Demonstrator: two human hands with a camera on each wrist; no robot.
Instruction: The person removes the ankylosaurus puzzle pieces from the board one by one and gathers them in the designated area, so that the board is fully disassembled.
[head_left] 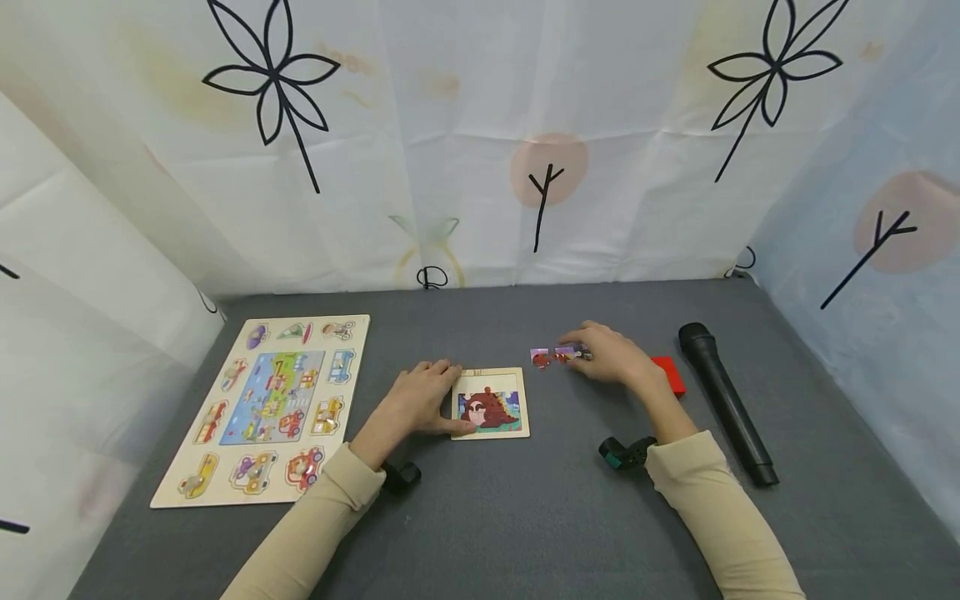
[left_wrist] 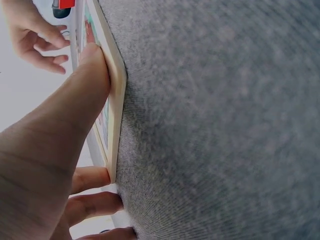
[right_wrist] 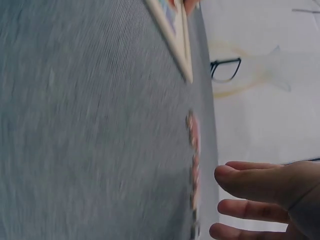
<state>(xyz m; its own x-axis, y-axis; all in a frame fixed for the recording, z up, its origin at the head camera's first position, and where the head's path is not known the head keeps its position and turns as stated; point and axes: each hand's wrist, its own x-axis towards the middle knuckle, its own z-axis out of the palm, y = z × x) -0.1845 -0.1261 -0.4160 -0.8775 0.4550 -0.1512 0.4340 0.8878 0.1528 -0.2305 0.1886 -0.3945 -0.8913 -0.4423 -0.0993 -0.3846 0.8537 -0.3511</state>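
Note:
A small wooden jigsaw puzzle (head_left: 491, 412) lies flat before me, its picture of a red-brown dinosaur filling the lower part of the frame, with bare wood above. My left hand (head_left: 420, 400) holds its left side. In the left wrist view the thumb (left_wrist: 92, 62) lies over the rim and an index fingertip touches a corner; other fingertips rest on the table. My right hand (head_left: 607, 354) hovers over loose purple and red puzzle pieces (head_left: 540, 358) right of the frame. Seen from the right wrist, its fingers (right_wrist: 250, 185) are relaxed, apart from the row of pieces (right_wrist: 195, 165).
On the left lies a large wooden vehicle puzzle board (head_left: 352, 333). A red object (head_left: 669, 375) sits partly behind my right wrist, with a black microphone (head_left: 727, 400) farther right. Fabric walls (head_left: 465, 125) with drawn plants border the grey table (head_left: 510, 533).

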